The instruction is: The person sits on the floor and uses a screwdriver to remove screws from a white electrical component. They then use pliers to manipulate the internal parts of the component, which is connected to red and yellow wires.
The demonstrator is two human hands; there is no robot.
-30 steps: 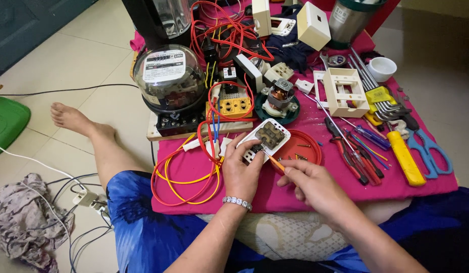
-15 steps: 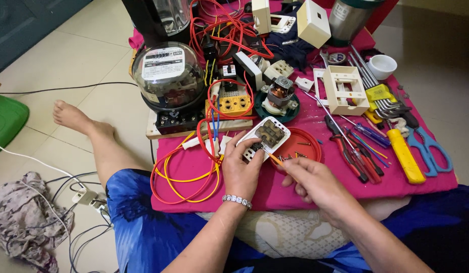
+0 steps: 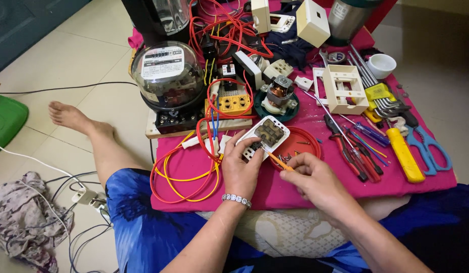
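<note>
Here, left hand [image 3: 240,169] grips socket [image 3: 265,135], back up; right hand [image 3: 315,178] pinches screwdriver [image 3: 276,162] (orange), shaft slanting up-left into socket's near edge.

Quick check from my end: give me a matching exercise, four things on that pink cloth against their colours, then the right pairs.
Things:
1. scissors
2. small cup
3. screwdriver in the right hand
4. round lid behind the socket plate held by the left hand

Colours:
A. red
B. blue handles
C. orange handle
D. white

Pairs: 1-B, 2-D, 3-C, 4-A
</note>
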